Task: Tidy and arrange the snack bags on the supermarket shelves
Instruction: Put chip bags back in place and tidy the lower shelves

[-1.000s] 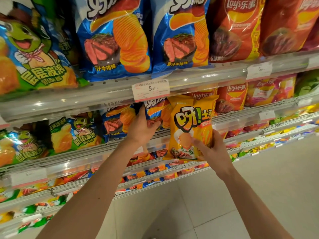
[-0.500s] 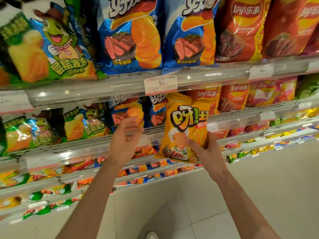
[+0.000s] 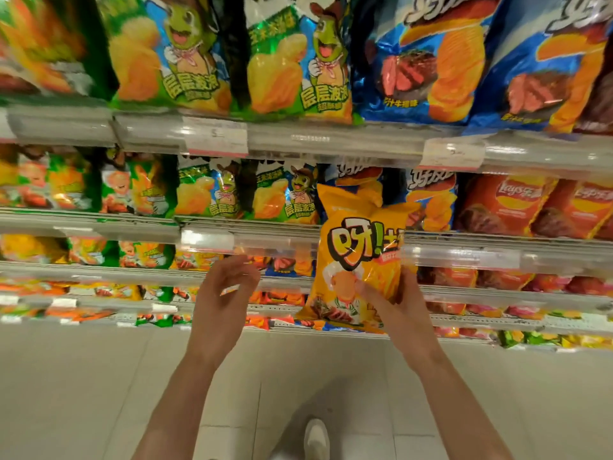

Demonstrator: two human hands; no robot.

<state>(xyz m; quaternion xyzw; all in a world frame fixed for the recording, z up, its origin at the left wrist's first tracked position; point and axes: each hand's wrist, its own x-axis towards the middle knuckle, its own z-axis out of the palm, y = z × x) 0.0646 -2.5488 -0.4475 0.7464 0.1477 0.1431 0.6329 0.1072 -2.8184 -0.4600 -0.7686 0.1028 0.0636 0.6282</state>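
Note:
My right hand point(image 3: 394, 303) grips the lower part of a yellow-orange snack bag point(image 3: 360, 247), held upright in front of the shelf rails. Behind its top stand blue steak-flavour chip bags point(image 3: 431, 200) on the second shelf. My left hand point(image 3: 222, 293) hovers to the left of the yellow bag, fingers loosely curled and apart, holding nothing, just in front of the clear price rail point(image 3: 252, 242). Green cartoon-character bags point(image 3: 285, 197) fill the second shelf above my left hand.
Larger green bags point(image 3: 185, 54) and blue bags point(image 3: 428, 61) fill the top shelf. Red Lay's bags point(image 3: 510, 204) stand to the right. Lower shelves hold several small mixed bags. Pale tiled floor point(image 3: 83, 393) and my white shoe point(image 3: 316, 439) lie below.
My left hand came off the blue bags on the second shelf and dropped back, fingers apart. The view swung left, bringing the green bags in. The yellow bag stays in my right hand.

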